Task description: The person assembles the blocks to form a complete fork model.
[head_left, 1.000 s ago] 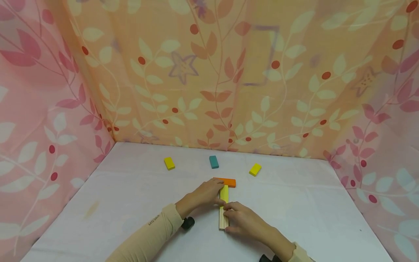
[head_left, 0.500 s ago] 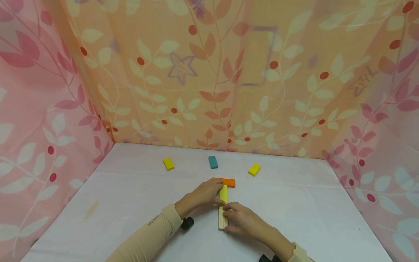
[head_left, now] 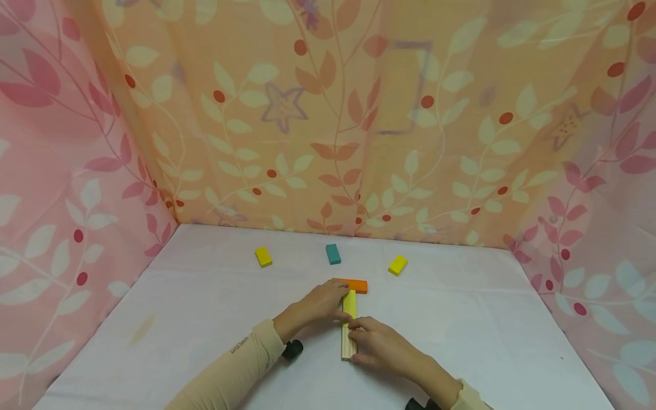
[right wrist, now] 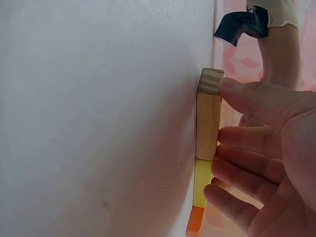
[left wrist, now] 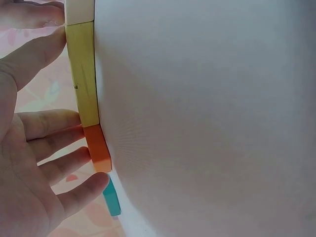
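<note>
Three blocks lie end on in a T shape on the table: an orange block (head_left: 359, 286) crosswise at the far end, a yellow block (head_left: 349, 303) in the middle and a plain wooden block (head_left: 347, 346) nearest. My left hand (head_left: 319, 303) rests fingertips on the orange block and on the yellow one's far end, with the thumb near the yellow-wood joint. The right hand (head_left: 388, 345) touches the plain block, thumb at its near end and fingertips along its top toward the joint. In both wrist views the fingers are extended and only lightly bent.
Farther back on the white table (head_left: 154, 296) lie a left yellow block (head_left: 263, 257), a teal block (head_left: 333, 254) and a right yellow block (head_left: 397, 265). A floral curtain (head_left: 246, 171) borders the table behind and at both sides. Black wrist cameras (head_left: 292, 350) sit under the wrists.
Both hands keep their places on the blocks. The whole head view shifts very slightly; nothing is visibly moved on the table.
</note>
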`<state>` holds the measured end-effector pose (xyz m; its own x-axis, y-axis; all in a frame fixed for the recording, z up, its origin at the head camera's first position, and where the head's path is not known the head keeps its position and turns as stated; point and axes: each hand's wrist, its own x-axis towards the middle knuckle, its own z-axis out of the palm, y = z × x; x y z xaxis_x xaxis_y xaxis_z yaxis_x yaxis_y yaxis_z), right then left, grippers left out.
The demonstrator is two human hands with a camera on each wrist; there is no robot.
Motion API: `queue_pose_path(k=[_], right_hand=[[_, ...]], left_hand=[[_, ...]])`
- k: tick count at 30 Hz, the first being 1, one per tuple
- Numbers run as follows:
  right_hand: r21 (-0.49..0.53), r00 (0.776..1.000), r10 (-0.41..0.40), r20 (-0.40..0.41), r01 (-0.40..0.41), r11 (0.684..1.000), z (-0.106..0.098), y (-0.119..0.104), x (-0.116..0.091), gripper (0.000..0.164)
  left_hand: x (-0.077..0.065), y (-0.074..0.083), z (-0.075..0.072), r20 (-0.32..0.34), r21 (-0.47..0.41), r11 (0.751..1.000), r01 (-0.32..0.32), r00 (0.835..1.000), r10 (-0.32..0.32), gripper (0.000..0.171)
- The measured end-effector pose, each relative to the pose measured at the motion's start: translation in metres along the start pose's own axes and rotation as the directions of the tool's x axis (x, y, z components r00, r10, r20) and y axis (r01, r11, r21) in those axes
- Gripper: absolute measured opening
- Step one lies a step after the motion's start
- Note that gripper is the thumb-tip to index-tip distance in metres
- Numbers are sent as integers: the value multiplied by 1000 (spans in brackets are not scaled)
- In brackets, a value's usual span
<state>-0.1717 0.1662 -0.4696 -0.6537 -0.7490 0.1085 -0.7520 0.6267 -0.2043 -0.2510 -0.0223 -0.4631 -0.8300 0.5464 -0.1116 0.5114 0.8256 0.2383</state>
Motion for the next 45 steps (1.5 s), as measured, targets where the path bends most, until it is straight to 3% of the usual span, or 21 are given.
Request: queue_pose_path(k=[12,18,24,32,41,45], right_hand=[[8,1000,0,-10,0,1000,-1,-1,-1,36],[41,995,11,-96,-7,999,-3,3,-2,26],[101,956,126,-265,-103,990,-8,14,2,15],[215,934,256,-248,-204,955,-20,33,6,15],[215,873,344,-346,-284,935,-25,60,17,17],[242,863,393,-317,-327,914,-28,74,23,18]], left_hand=[[-1,2,-1,20,24,1000,4,1000,-5,73],[-1,2,0,18,63,998,-23,1000,22,75],[-2,2,-1,4,45,999,-26,1000,26,75],[-4,3,0,0,26,1000,-10,1000,10,69],[-9,5,3,17,40,998,-45,999,45,69],[-10,6,2,48,37,999,-39,998,38,74]])
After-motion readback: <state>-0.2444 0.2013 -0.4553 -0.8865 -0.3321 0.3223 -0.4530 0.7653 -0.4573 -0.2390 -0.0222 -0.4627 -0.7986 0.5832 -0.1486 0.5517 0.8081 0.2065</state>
